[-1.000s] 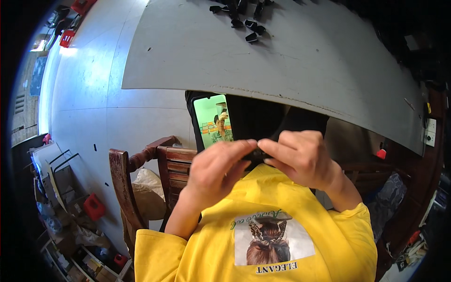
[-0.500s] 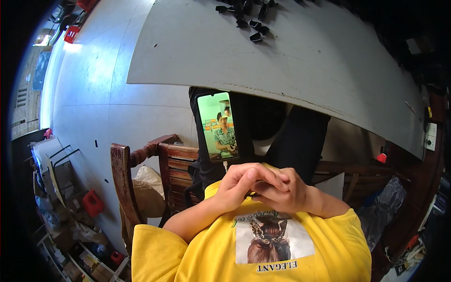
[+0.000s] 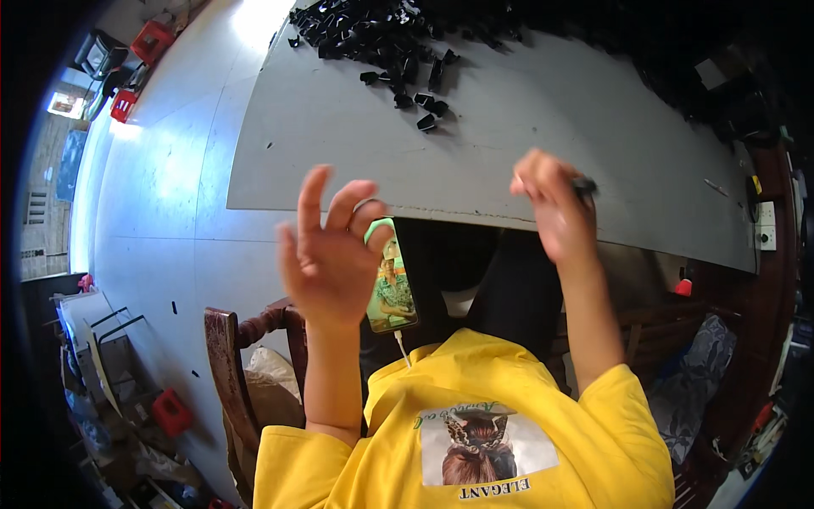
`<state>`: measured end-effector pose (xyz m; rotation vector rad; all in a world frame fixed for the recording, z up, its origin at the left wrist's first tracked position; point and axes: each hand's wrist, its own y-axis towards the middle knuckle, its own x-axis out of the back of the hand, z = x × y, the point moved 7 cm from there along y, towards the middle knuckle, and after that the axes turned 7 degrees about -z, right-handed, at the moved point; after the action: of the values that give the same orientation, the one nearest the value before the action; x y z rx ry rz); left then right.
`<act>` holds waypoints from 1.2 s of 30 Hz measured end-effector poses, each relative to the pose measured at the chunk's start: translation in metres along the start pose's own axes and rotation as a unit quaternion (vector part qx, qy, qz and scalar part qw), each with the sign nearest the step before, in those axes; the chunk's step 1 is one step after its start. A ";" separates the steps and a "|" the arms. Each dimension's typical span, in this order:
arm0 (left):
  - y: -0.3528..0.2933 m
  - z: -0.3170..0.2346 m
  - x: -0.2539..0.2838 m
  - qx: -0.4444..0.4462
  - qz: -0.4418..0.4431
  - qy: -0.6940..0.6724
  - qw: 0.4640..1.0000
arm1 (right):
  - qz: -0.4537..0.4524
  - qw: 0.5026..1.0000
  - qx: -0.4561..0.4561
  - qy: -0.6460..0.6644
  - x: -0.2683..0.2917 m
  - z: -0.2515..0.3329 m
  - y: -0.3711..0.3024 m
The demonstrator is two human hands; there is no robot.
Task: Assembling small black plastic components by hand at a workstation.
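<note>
My left hand (image 3: 326, 263) is raised in front of me with its fingers spread and curved, slightly blurred, and nothing in it. It partly covers a phone (image 3: 392, 293) that rests on my lap with its screen lit, showing a person; a white cable runs from its lower end. Over the table's near edge is my right hand (image 3: 555, 199), its fingers curled and smeared by motion. A small black piece (image 3: 583, 187) sticks out at that hand's outer side. Similar black pieces (image 3: 428, 106) lie loose on the grey table (image 3: 339, 153), below a larger heap (image 3: 365, 34).
A dark wooden chair arm (image 3: 222, 356) stands at my left. Beyond it, a red container (image 3: 172, 413) and cluttered boxes are on the floor. Red plastic items (image 3: 153, 41) stand at the far left. On the right, a patterned cloth (image 3: 695, 382) and a white wall socket (image 3: 766, 225) are visible.
My hands, clasped together at my lap before, have come apart and moved forward, the left opening and the right reaching over the table edge. The view has tilted up, showing more of the heap.
</note>
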<state>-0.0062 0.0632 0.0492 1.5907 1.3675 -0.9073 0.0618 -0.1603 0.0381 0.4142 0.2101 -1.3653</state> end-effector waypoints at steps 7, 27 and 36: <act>0.082 0.024 0.010 -0.225 -0.077 0.768 0.595 | 0.021 0.838 0.210 -0.503 -0.030 -0.031 0.116; 0.018 0.021 -0.029 -0.146 0.015 0.657 0.740 | 0.135 0.837 0.220 -0.482 -0.050 0.044 -0.021; 0.010 0.028 -0.051 -0.155 0.068 0.672 0.721 | 0.143 0.803 0.225 -0.533 -0.049 0.048 -0.034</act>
<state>-0.0038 0.0171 0.0860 2.0392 2.0755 0.8428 0.0144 -0.1403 0.0953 0.0044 -1.0942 -1.1513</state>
